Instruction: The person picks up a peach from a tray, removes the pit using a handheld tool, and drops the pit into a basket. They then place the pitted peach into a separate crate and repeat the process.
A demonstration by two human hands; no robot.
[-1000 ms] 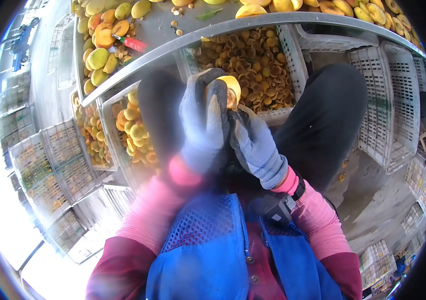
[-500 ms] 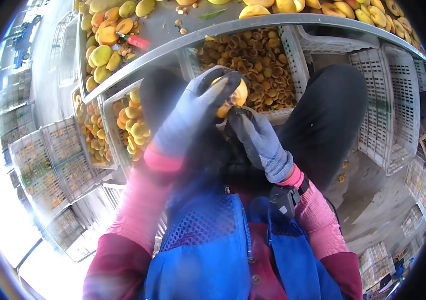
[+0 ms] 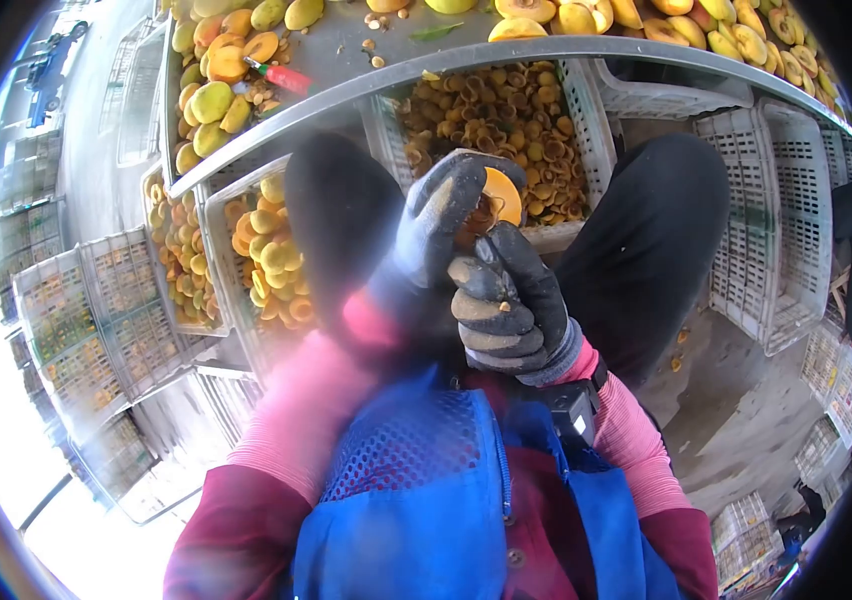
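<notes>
My left hand (image 3: 446,205), in a grey-blue glove with dark palm, is closed around a cut yellow peach (image 3: 504,196). The peach's orange flesh faces up, and a brownish-red part shows at its lower left edge. Just below, my gloved right hand (image 3: 511,305) has its fingers curled in, thumb side touching the peach. Whatever those fingers hold is mostly hidden. Beyond both hands, a crate (image 3: 594,130) contains many brown, cup-shaped fruit scraps (image 3: 491,110).
A metal-edged table (image 3: 346,85) carries peaches, loose pits and a red-handled tool (image 3: 286,78). Crates of peach halves (image 3: 271,250) stand at my left. White crates (image 3: 796,220) stand on the right. My knees (image 3: 671,190) flank the scrap crate.
The peach has turned so its orange flesh faces up. My right hand has rolled over, now showing its curled fingers, and both hands have shifted slightly toward the right.
</notes>
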